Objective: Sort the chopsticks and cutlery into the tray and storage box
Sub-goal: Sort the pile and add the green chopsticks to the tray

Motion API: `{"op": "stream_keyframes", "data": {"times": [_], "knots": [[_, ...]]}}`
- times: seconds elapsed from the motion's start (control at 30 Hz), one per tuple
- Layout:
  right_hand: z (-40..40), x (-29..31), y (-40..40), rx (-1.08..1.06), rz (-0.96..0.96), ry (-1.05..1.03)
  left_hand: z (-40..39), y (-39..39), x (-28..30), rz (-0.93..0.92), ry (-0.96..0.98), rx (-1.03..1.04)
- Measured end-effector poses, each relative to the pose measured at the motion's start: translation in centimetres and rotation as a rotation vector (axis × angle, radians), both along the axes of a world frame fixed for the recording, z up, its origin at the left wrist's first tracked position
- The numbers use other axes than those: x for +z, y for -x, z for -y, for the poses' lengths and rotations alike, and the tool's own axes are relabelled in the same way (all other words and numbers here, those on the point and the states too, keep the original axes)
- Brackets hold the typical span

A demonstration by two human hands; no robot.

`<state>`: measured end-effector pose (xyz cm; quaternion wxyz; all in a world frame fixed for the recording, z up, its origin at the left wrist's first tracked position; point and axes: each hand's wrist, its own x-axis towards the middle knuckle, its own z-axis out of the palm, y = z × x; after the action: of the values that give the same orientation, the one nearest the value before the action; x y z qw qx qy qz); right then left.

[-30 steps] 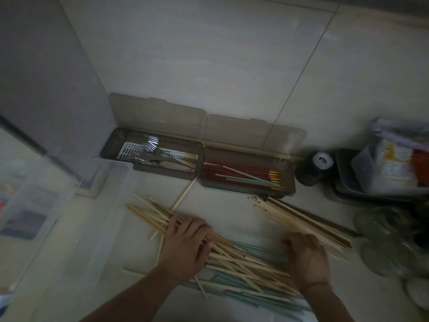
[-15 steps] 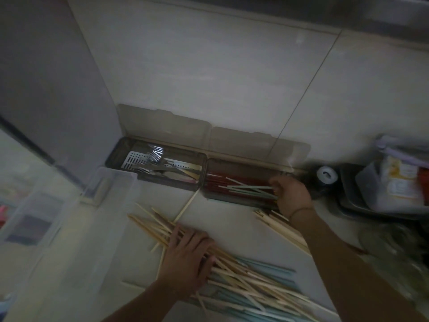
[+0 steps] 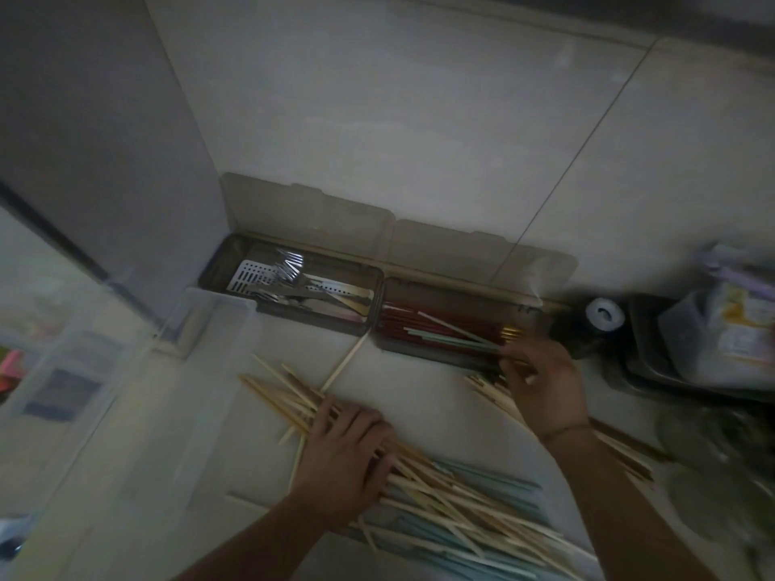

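While my left hand point(image 3: 341, 450) is lying flat, fingers spread, pressing on the wooden chopsticks point(image 3: 427, 475) heaped on the worktop point(image 3: 423, 396), my right hand point(image 3: 541, 379) is pinching a pale green chopstick point(image 3: 453, 335) at the storage box point(image 3: 457, 329). I am risking dropping it crooked over the red ones, or scattering the heap by leaning. Dim light is dulling the pale tiled wall point(image 3: 419, 119), and clutter is crowding the right edge.
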<state>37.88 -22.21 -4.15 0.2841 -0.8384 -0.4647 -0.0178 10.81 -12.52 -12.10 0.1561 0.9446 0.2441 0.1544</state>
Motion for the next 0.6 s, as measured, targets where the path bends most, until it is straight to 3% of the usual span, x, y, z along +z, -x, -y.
{"op": "stream_keyframes", "data": {"times": [0.13, 0.23, 0.33, 0.6], "knots": [[6.6, -3.1, 3.1, 0.113, -0.167, 0.168, 0.0, -0.1, 0.0, 0.002, 0.000, 0.002], [10.2, -5.3, 4.2, 0.147, -0.138, 0.331, 0.0, -0.2, 0.0, 0.000, 0.009, 0.000], [11.5, -6.3, 4.5, 0.098, -0.062, 0.358, 0.0, -0.2, 0.0, -0.007, 0.016, 0.001], [11.3, -6.1, 4.8, -0.037, -0.114, 0.392, -0.1, -0.1, 0.0, -0.024, 0.037, 0.006]]}}
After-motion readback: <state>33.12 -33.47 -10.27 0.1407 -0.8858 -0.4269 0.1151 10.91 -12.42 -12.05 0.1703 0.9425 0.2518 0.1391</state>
